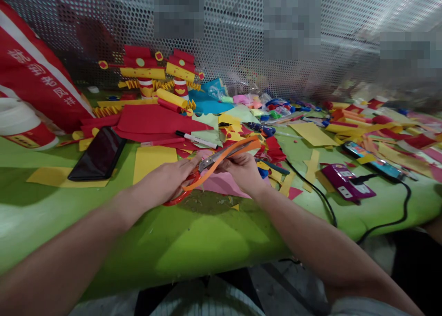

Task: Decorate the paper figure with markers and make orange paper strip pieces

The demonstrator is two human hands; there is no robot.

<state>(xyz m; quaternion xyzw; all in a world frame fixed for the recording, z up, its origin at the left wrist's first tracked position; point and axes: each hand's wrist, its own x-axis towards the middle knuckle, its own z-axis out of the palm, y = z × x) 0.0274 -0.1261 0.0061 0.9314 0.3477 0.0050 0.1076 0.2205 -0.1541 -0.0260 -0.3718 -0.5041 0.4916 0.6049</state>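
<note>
Red-handled scissors (181,196) are held in my left hand (169,180), its fingers wrapped round the handles. The blades point right and up along an orange paper strip (238,146), which curves over them. My right hand (241,169) pinches the strip near the blade tips, its fingertips partly hidden behind the paper. Pink paper (224,185) lies under both hands. Just behind them are a capped black-and-white marker (198,140) and red paper sheets (152,123).
A black phone (98,155), yellow paper (152,162) and a white-and-red cup (26,125) are at left. Two paper figures (147,88) stand behind. Right are a purple power socket (347,182), black cables (407,205), another phone (375,161) and paper scraps.
</note>
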